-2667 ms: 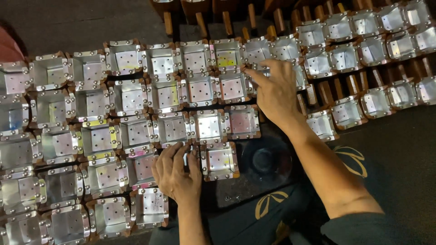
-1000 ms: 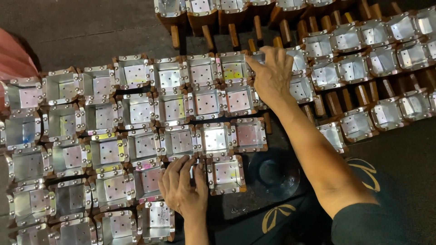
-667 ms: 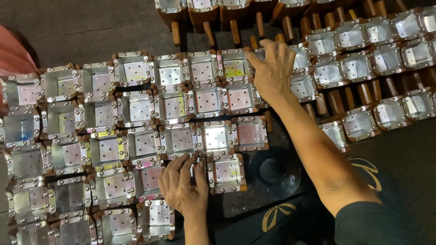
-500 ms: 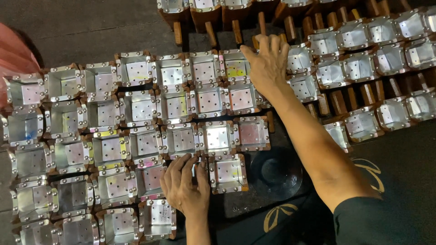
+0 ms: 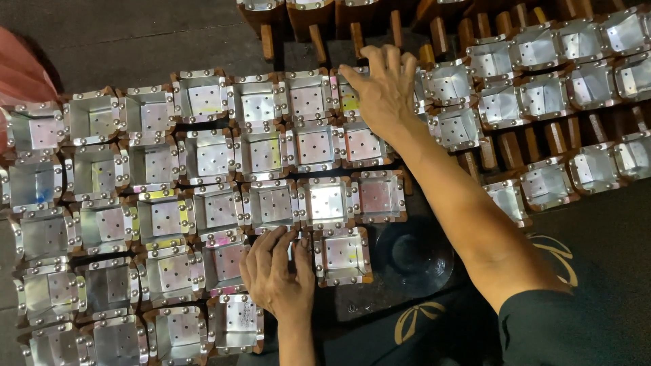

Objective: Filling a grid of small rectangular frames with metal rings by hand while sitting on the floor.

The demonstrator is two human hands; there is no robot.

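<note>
The square metal-lined mould (image 5: 342, 256) at the near right end of the grid is where the attention goes; it's sat just right of the left hand (image 5: 278, 274), with its left wall touched or nearly touched by the fingertips (image 5: 302, 242); so the mould lies to the right of and slightly beyond those fingers, no reach needed. No long axis worth mentioning, since it's square, open side up, brown wooden edge showing at the near rim. The left hand's fingers are spread loosely and laid flat, palm down, over the gap between this mould and the pinkish one (image 5: 227, 264) to its left; nothing is pinched, as far as can be told

Further out, the right hand (image 5: 386, 91) is stretched well away to the far row, palm down, fingers fanned and pressed on top of a yellow-tinted mould (image 5: 347, 102); nothing is gripped there either. So the left hand is clearly the nearer one to the near mould, and the right is well apart from it

Around all this, a grid of the same moulds (image 5: 203, 156) is packed edge to edge on the dark floor (image 5: 135, 34); a looser batch with wooden handles (image 5: 542, 183) lies to the right, and a dark round bowl (image 5: 413, 257) is parked just right of the near mould
</note>
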